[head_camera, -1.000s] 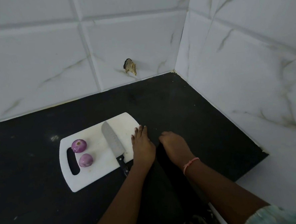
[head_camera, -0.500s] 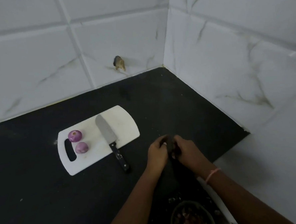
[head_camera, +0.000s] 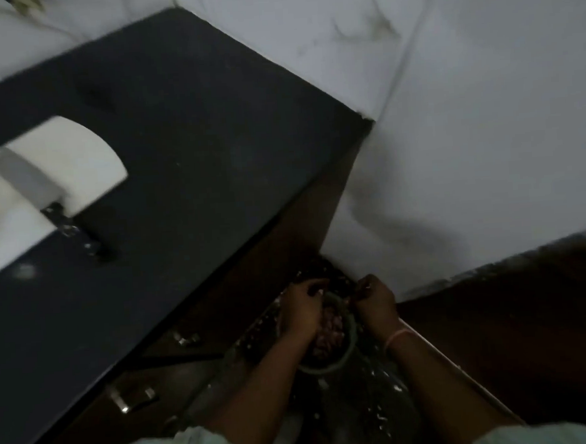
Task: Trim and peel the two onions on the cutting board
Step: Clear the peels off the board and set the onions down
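Smooth dark stone surface [head_camera: 183, 132], white plastic cutting board [head_camera: 75, 159], dull metal knife blade [head_camera: 26, 176], glossy marble-look wall tiles [head_camera: 483, 107].

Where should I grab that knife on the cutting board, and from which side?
Probably the dark handle: it overhangs the white cutting board's near edge above the black counter, pointing toward you, with the blade lying flat on the board. Come from the near side, fingers wrapping the handle.
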### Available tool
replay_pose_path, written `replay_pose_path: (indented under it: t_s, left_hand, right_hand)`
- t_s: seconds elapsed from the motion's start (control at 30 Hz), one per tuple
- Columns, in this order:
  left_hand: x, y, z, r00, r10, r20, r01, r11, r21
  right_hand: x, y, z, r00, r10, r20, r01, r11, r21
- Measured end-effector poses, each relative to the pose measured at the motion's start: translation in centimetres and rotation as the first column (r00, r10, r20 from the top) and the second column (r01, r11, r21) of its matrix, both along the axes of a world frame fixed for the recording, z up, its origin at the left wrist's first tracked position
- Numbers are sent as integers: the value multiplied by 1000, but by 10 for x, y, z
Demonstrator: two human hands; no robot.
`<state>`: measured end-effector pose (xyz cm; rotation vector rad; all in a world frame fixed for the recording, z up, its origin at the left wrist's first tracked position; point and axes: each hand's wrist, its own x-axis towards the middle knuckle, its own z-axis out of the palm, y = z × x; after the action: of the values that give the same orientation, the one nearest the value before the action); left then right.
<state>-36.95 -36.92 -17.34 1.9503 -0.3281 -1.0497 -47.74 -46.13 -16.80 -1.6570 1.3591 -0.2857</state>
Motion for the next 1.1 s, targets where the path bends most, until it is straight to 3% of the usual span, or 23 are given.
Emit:
replay_pose_path:
  t_s: [0.1,0.3,0.37,0.43,0.6,0.7,0.8,0.97,1.03,1.1]
  left_hand:
    - [-20,-7,-30,988,-145,46,138,981,136]
    - [-22,-21,-51,921,-277,275,157,908,388]
    - [-24,-22,-53,895,-372,247,230,858,460]
    - [-30,-23,-55,886,-405,225,256,833,491]
    - [-36,-16,-58,850,-454,266,284,822,494]
    - [-37,-21,-48,911,-366,189,228,831,508]
    - [-41,-18,-39,879,-444,177,311,812,494]
    - [-35,-23,-19,898,-389,204,265,850,455]
    - [-32,-33,1,935,-304,181,230,911,341]
    - [-30,-43,30,976,-194,101,181,975,131]
  right_hand:
    - [-7,4,-34,965,197,-170,-201,980,-2]
    - [-5,3,-57,902,306,-304,-379,899,-220]
    - [-3,1,-66,853,350,-386,-443,877,-184]
    - [-1,3,-64,864,334,-377,-416,895,-162]
    - [6,8,-50,920,218,-324,-328,883,-336]
    - [9,1,-49,925,264,-274,-326,921,-212]
    - [6,-7,-43,906,332,-262,-349,937,-21]
    - [-2,-9,-19,955,105,-276,-128,990,-66]
    - [3,-10,-7,974,80,-213,-91,995,-45]
    - [14,-10,17,997,-11,-82,2,995,-100]
